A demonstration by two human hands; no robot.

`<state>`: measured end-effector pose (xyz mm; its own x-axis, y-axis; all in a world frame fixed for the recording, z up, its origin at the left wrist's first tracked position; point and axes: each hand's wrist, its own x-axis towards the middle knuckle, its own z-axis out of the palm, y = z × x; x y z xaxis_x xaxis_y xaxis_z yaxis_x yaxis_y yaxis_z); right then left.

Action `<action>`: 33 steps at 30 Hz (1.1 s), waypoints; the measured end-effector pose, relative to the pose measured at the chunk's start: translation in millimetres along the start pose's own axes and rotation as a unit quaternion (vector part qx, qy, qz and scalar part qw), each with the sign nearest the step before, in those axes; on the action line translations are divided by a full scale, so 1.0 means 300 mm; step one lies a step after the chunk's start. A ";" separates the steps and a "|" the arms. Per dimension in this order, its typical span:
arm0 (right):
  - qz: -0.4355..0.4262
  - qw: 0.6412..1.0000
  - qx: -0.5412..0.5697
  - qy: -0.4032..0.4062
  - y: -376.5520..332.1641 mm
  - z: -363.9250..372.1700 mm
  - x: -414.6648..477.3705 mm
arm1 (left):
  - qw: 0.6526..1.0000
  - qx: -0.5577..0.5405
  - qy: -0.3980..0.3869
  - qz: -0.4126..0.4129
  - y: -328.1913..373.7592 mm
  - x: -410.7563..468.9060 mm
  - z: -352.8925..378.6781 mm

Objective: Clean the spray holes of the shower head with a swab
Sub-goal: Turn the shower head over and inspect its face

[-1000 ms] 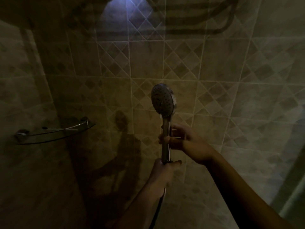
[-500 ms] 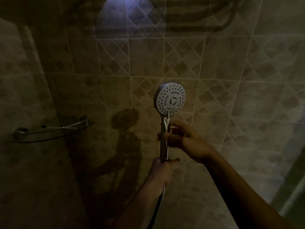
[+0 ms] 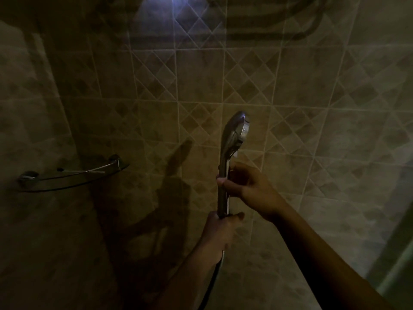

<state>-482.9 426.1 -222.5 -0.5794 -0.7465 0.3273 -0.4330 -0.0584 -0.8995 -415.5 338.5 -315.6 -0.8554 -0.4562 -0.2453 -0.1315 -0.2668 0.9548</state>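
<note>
Dim light leaves the whole shower stall brownish and murky. Nearest to us, our two bare forearms reach up from the bottom edge. Our left hand comes up from below, its grip clamped round the bottom end of the handle, with the thumb lying across the top of the fist. A dark flexible hose drops from under that fist. Just above, our right hand comes in from the right. Its grip is also closed on the handle, with the thumb tip on the near side and the fingers curled behind.

Between them we hold the chrome hand-held shower head upright in mid-air in front of the wall, touching nothing else. It stands edge-on to us, its shiny rounded back facing left and its pale spray face pointing right, so we cannot make out the holes.

Beyond it, the shadow of arms and shower head falls on the tiles to the left. Farther left, a curved glass corner shelf with metal brackets sits in the corner. Behind everything rises the beige tiled wall with diamond patterns, a bluish patch of light at its top.
</note>
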 end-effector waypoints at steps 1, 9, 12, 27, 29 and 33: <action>-0.008 0.999 -0.030 0.020 -0.001 0.007 0.004 | 1.000 0.001 0.001 0.000 -0.002 0.005 0.001; 0.033 0.999 0.015 -0.008 0.022 -0.032 0.009 | 1.000 -0.007 0.007 0.006 -0.008 0.003 0.012; 0.028 0.999 -0.035 0.001 0.012 -0.019 0.009 | 1.000 -0.009 0.005 0.007 -0.012 -0.001 0.020; 0.012 0.996 -0.079 0.051 0.004 -0.023 -0.003 | 1.000 -0.017 -0.008 -0.002 0.033 -0.042 0.036; 0.009 0.999 -0.040 0.031 0.003 -0.030 -0.005 | 1.000 -0.014 -0.010 -0.006 0.029 -0.042 0.030; 0.015 1.000 0.021 -0.017 0.000 -0.032 -0.014 | 1.000 0.002 -0.010 -0.004 0.003 -0.025 0.016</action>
<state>-487.2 435.5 -221.1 -0.5677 -0.7701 0.2912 -0.3859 -0.0636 -0.9204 -411.7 345.8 -312.1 -0.8643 -0.4372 -0.2487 -0.1393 -0.2670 0.9536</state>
